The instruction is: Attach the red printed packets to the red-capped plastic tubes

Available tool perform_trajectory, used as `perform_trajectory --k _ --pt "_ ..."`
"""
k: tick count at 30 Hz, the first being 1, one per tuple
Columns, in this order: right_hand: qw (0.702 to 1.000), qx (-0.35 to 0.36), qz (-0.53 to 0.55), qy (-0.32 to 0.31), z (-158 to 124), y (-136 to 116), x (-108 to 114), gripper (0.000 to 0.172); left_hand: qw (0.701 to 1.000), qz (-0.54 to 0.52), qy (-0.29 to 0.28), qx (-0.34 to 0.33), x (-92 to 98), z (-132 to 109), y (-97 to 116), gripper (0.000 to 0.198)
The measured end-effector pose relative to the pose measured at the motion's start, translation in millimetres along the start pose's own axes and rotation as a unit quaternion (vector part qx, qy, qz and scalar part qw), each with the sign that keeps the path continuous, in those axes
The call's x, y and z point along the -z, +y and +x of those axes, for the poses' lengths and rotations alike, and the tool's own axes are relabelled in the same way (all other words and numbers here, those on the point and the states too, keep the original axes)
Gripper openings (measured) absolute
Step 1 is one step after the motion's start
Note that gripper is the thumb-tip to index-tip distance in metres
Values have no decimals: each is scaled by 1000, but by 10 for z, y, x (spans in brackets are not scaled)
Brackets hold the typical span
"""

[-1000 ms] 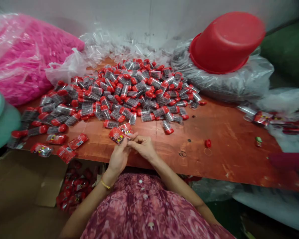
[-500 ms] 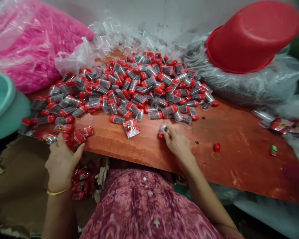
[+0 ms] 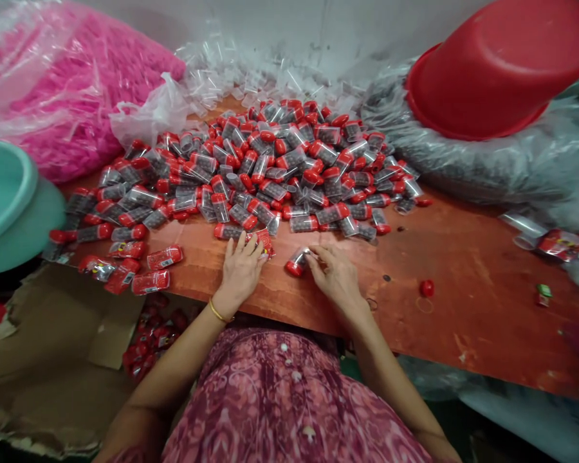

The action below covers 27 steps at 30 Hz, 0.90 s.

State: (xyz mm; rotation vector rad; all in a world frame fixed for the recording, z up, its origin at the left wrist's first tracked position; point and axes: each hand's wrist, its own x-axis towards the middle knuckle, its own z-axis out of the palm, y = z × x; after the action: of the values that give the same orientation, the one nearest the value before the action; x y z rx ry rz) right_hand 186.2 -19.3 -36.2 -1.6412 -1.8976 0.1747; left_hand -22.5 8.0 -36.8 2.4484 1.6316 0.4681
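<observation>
The left hand (image 3: 241, 270), outstretched, partly hides a red wrapper (image 3: 263, 240) on the tabletop (image 3: 482, 283); whether it grips is unclear. The right hand (image 3: 335, 275) pinches a nearby red-capped tube (image 3: 297, 263), covering one end. A green basin (image 3: 41, 209) is cut off at left.

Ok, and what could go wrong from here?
The right hand holds the clear red-capped plastic tube by one end, so it could slip. Red printed packets lie at the front edge of the reddish-brown table, where one might be knocked off. The upturned red plastic bucket rests on a bulging clear plastic bag and might slide.
</observation>
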Motion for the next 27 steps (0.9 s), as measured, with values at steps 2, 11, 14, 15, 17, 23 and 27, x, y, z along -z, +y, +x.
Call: perform_trajectory --k 2,11,14,15,17,23,27 --pt "1000 -1 18 0 9 -21 -31 25 1000 -1 3 -7 31 -34 -33 37" --pt "997 25 49 -44 195 -429 -245 33 998 -48 43 1 66 -93 3 29" --pt "995 0 70 -65 195 -528 -229 36 993 -61 99 29 55 -96 39 29" --pt "993 -13 92 -70 195 -555 -223 36 990 -66 116 36 58 -91 53 29" --pt "985 -43 148 -84 198 -600 -227 35 986 -81 141 44 75 -70 91 28" --pt "918 -132 372 -39 231 -614 -346 35 963 -201 169 67 186 4 250 32" --pt "893 -159 421 -6 240 -564 -309 32 879 -422 143 168 230 61 300 46"
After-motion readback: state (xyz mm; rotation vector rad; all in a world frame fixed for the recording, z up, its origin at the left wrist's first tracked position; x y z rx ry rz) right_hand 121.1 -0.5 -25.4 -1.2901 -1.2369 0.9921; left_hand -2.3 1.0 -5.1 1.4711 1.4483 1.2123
